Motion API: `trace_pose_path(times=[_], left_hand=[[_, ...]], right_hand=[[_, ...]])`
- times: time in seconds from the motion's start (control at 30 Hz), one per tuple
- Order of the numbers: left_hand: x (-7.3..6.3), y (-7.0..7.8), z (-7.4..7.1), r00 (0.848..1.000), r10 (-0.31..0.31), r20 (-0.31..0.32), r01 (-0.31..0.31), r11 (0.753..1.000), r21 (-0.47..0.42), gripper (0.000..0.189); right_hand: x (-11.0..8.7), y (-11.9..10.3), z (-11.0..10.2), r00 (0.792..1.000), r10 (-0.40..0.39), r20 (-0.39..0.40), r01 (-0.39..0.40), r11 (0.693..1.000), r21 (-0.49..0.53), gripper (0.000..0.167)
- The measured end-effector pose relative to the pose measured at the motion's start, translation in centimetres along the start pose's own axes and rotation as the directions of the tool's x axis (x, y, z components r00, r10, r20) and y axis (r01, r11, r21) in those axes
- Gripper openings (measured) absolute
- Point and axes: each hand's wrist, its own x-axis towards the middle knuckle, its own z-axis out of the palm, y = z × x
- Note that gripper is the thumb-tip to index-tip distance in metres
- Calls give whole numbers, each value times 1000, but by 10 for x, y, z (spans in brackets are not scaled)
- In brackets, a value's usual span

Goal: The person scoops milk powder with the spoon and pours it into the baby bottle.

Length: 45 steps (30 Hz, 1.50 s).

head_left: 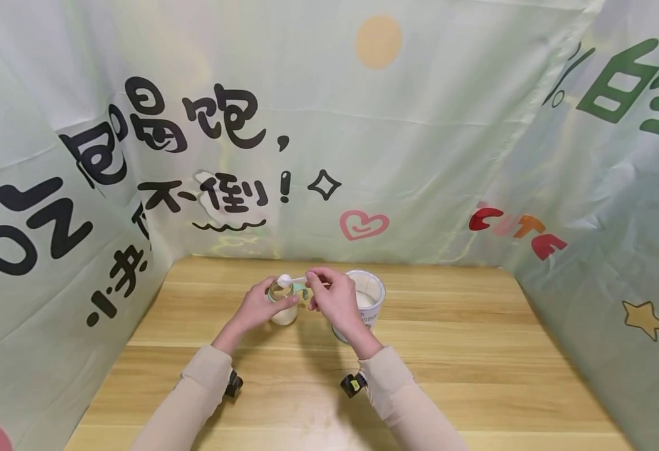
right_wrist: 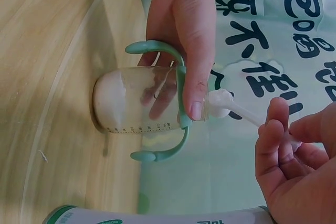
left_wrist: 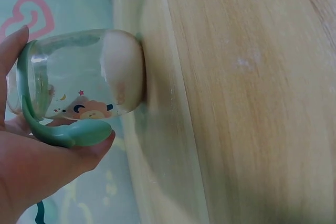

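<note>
A clear baby bottle (right_wrist: 152, 90) with green handles stands upright on the table, white powder filling its lower part. My left hand (head_left: 257, 308) grips it round the neck, thumb on the near side, as the right wrist view shows. A white scoop (right_wrist: 244, 113), heaped with white powder, is at the bottle's open mouth. My right hand (head_left: 335, 299) pinches the scoop's handle between thumb and fingers. Just beyond that hand stands an open can (head_left: 371, 305) with pale powder inside, partly covered by the hand and wrist.
The wooden table (head_left: 465, 363) is enclosed by printed cloth walls (head_left: 431, 138) at the back and both sides. A small pale mark (right_wrist: 43, 156) shows on the tabletop in the right wrist view; I cannot tell what it is.
</note>
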Motion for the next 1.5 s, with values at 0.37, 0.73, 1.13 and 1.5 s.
trace_pose_path(times=[0.37,0.73,1.13,1.5], left_hand=[[-1,1,-1,1000,-23,10,23,1000,-8,63],[0,0,0,1000,-31,5,31,999,-9,66],[-1,1,0,1000,-27,4,27,999,-22,64],[0,0,0,999,-29,16,29,999,-31,65]], right_hand=[[0,0,1,1000,-16,-15,15,999,-46,20],[0,-1,1,1000,-18,-9,18,997,-76,19],[-3,-3,0,999,-9,38,13,995,-100,20],[-4,-3,0,999,-23,39,28,993,-111,20]])
